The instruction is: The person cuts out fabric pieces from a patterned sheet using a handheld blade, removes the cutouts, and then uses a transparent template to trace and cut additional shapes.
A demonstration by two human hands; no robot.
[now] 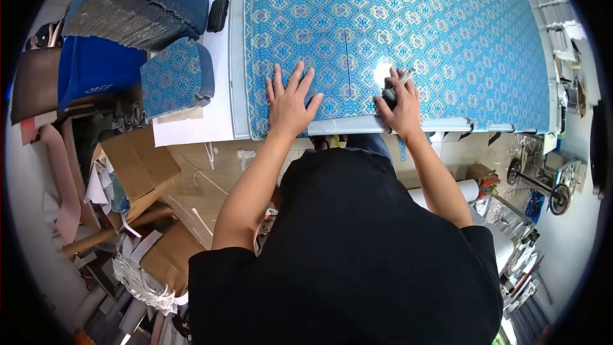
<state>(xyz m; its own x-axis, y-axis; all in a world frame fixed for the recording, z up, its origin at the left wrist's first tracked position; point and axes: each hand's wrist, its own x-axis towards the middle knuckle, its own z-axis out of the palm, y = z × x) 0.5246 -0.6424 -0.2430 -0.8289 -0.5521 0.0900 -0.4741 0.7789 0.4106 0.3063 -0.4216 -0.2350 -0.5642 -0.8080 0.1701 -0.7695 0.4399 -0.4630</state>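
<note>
Blue patterned fabric (447, 45) with yellow and white motifs lies spread over the table in front of me. My left hand (290, 105) rests flat on it near the front edge, fingers apart and holding nothing. To its right, my right hand (403, 105) is closed around a small dark and silver hand tool (389, 94). The fingers partly cover this tool, so I cannot make out its exact kind. Between the hands, a thin dark straight line (348, 64) runs front to back on the fabric. Fainter lines lie to either side of it.
At the left are a stack of cut blue pieces (172, 76), a tall dark fabric stack (140, 6) and a small black case (218, 15). Cardboard boxes (140, 160) and paper scraps lie on the floor. A machine with handwheels (559, 199) stands at the right.
</note>
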